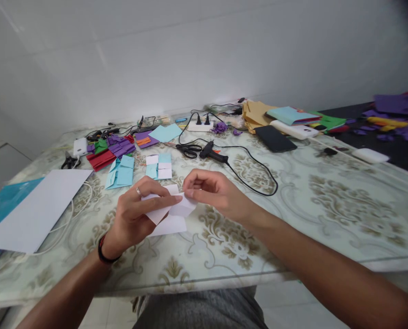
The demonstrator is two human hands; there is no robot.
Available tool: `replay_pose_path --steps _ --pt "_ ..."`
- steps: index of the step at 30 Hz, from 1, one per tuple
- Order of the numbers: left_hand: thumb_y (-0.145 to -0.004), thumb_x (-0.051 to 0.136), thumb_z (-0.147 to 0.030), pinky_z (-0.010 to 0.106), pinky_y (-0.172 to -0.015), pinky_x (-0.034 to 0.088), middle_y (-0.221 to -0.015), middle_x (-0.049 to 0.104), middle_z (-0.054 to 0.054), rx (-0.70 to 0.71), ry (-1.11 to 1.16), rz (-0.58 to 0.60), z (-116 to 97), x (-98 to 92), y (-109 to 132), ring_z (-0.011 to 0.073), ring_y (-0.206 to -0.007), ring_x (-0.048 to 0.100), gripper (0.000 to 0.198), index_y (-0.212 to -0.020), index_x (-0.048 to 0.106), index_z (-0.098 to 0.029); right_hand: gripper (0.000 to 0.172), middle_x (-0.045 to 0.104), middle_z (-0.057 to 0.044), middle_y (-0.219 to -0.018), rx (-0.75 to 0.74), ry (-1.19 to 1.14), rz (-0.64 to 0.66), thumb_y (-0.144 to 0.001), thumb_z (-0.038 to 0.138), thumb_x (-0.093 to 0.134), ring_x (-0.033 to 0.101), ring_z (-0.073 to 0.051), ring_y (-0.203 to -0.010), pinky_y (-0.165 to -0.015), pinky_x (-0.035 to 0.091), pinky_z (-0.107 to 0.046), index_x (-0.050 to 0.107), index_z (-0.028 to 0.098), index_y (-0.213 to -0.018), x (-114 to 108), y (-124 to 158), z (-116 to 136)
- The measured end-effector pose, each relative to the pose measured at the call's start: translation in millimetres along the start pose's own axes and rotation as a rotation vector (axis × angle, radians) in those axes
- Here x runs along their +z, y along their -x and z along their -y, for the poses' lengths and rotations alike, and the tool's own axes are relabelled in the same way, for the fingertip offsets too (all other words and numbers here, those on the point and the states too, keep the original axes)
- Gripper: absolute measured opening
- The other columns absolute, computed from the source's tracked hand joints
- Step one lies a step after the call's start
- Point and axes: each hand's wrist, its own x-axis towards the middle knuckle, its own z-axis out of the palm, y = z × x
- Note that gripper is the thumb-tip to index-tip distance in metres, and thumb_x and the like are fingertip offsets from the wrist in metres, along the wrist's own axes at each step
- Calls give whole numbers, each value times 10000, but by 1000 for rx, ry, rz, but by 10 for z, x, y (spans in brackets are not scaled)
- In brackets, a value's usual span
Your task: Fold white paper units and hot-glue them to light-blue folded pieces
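Folded white paper (183,209), above the desk (293,242), between our hands. Left hand (130,212): grip closed across its folds. Right hand (213,193): grip pinching its right edge. Handling, we judge: light, crisp, readily creased; best taken by folded edges.

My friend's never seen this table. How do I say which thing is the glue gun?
Over the flowery tablecloth, find the right hand pinching white paper. Just beyond that hand, next to the scissors, lies the black glue gun. The scissors have two finger loops; the glue gun is pistol-shaped, with a black cord curling out from its handle.
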Motion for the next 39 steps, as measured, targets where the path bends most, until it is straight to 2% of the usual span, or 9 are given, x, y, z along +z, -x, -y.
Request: replay_pose_path --steps 4,6,10,12,15,20,24,29,39 --pt "-892 719 -36 359 -785 511 -981 702 63 -28 19 15 -27 -19 -7 185 -881 642 341 -1177 766 -216 156 648 -2 -778 27 62 -7 -880 323 760 543 -117 -686 -626 417 -254 728 171 -869 6 -5 4" --pt "-917 758 -225 372 -804 523 -1036 709 92 -74 68 51 -44 -43 -11 208 -914 654 280 -1195 762 -198 176 658 -7 -787 26 87 -45 -863 343 779 555 -123 -697 -629 428 -257 729 174 -850 5 -8 7" --pt "-1030 429 -647 416 -866 541 -1141 731 152 -202 306 129 -56 -82 -12 267 -1025 681 604 -1242 758 -187 188 683 -15 -815 11 144 -82 -847 358 795 584 -136 -734 -645 451 -261 737 180 -843 1 -9 18" --pt "-1056 437 -583 395 -898 545 -1102 763 117 -283 377 130 -52 -72 -9 247 -1036 694 506 -1209 767 -231 179 696 -18 -828 3 158 -81 -853 355 791 601 -142 -753 -671 470 -268 741 182 -847 2 -5 24" --pt "-982 700 -329 288 -839 561 -1018 787 36 -437 342 92 -44 -19 2 170 -936 714 162 -1119 774 -281 154 708 -19 -843 4 158 -52 -867 339 781 626 -149 -779 -724 500 -282 746 189 -866 6 0 25" --pt "-910 783 -252 227 -727 571 -933 796 6 -590 223 24 -37 53 2 133 -812 723 156 -1066 787 -268 140 707 -45 -997 -85 238 -76 -886 333 774 650 -188 -945 -881 521 -342 741 211 -947 -4 -8 -15" --pt "-910 773 -231 234 -718 563 -875 794 9 -569 114 -25 -45 56 -33 133 -781 715 37 -936 799 -229 166 662 -23 -933 -209 427 -285 -848 315 830 611 -179 -901 -853 501 -332 707 225 -913 6 -4 -30" --pt "-924 747 -185 243 -739 556 -867 782 7 -479 96 -38 -50 60 -51 135 -813 706 47 -914 777 -219 98 730 -27 -864 -181 495 -192 -883 294 796 667 -165 -806 -786 532 -313 764 202 -876 68 18 13" --pt "-940 720 -143 293 -764 565 -916 788 33 -347 -14 -22 -69 100 -24 165 -869 717 77 -969 738 -212 44 789 -34 -891 -188 548 -209 -871 245 800 719 -169 -798 -782 574 -305 795 208 -894 122 39 -14"
